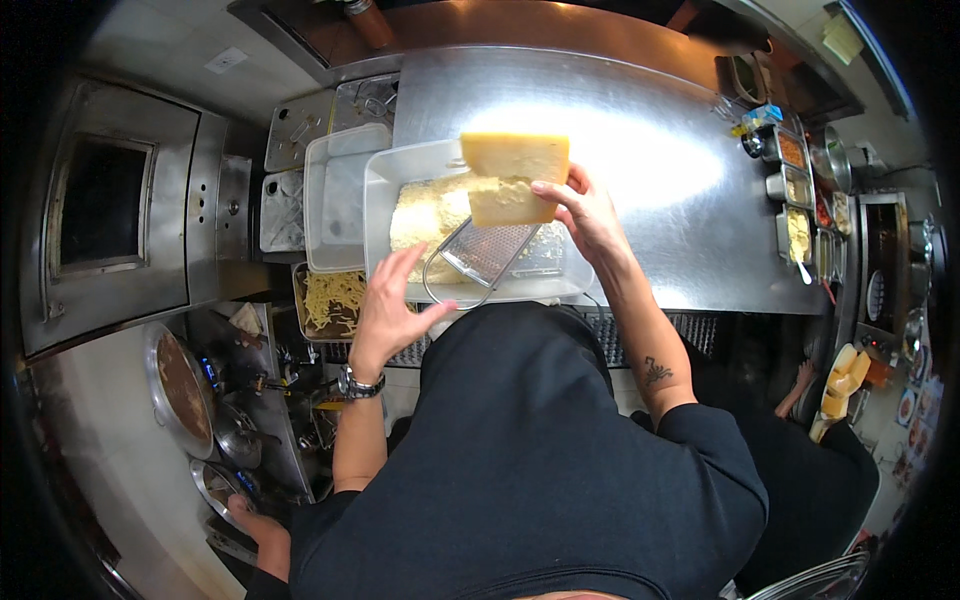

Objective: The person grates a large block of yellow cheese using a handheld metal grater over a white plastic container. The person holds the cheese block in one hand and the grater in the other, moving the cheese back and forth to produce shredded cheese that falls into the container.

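A large wedge of hard yellow cheese (514, 161) with a rough broken face is held up in my right hand (589, 206), thumb on its near side. Below it a flat metal grater (491, 251) leans in a translucent plastic tub (379, 217). Pale grated cheese (427, 210) is heaped in the tub's left part, with scattered bits on the right. My left hand (390, 300) holds nothing; its fingers are spread beside the grater's wire loop handle, and the thumb tip is close to or touching the wire.
An emptier plastic bin (341, 202) adjoins the tub on the left, above a tray of cut yellow strips (330, 304). Pans (180, 390) stand on a stove at left, near another person's hand (255, 521). Ingredient containers (795, 187) line the steel counter's (697, 255) right end.
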`<state>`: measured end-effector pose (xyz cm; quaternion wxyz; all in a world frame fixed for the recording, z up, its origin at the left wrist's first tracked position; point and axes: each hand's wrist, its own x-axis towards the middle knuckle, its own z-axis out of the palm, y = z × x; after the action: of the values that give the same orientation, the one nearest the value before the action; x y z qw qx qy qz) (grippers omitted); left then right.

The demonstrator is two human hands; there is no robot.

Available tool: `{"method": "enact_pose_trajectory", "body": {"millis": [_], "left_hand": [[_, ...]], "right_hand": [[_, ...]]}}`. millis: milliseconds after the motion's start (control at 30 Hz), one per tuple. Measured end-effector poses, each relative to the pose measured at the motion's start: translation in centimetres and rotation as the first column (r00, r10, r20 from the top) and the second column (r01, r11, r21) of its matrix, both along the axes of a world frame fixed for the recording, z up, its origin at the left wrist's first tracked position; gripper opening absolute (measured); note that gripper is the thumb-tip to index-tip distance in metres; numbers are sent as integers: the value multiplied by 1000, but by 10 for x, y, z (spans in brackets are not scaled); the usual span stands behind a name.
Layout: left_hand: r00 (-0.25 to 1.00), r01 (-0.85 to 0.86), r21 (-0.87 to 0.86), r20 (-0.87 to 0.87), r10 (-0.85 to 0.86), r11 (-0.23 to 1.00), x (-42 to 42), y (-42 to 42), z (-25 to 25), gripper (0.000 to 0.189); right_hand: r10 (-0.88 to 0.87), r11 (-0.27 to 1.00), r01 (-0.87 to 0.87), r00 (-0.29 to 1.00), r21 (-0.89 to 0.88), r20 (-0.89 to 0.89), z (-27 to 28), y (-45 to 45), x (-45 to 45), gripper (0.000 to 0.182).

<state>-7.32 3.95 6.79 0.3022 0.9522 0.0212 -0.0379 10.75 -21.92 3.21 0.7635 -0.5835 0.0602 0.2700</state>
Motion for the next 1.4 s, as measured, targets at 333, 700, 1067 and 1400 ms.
{"method": "enact_pose_trajectory", "body": {"millis": [333, 700, 1067, 1400], "left_hand": [[998, 69, -39, 6, -69, 997, -13, -8, -39, 43], [933, -96, -557, 239, 270, 825, 36, -13, -41, 26], [889, 295, -488, 455, -49, 822, 67, -72, -43, 64], [824, 336, -314, 555, -115, 888, 67, -76, -60, 80]], "right_hand": [[-50, 772, 226, 953, 594, -298, -38, -3, -34, 57], [-147, 811, 268, 954, 521, -262, -36, -16, -40, 46], [-431, 902, 425, 886, 72, 173, -14, -5, -66, 94], [-255, 875, 381, 888, -300, 383, 8, 6, -89, 103]]}}
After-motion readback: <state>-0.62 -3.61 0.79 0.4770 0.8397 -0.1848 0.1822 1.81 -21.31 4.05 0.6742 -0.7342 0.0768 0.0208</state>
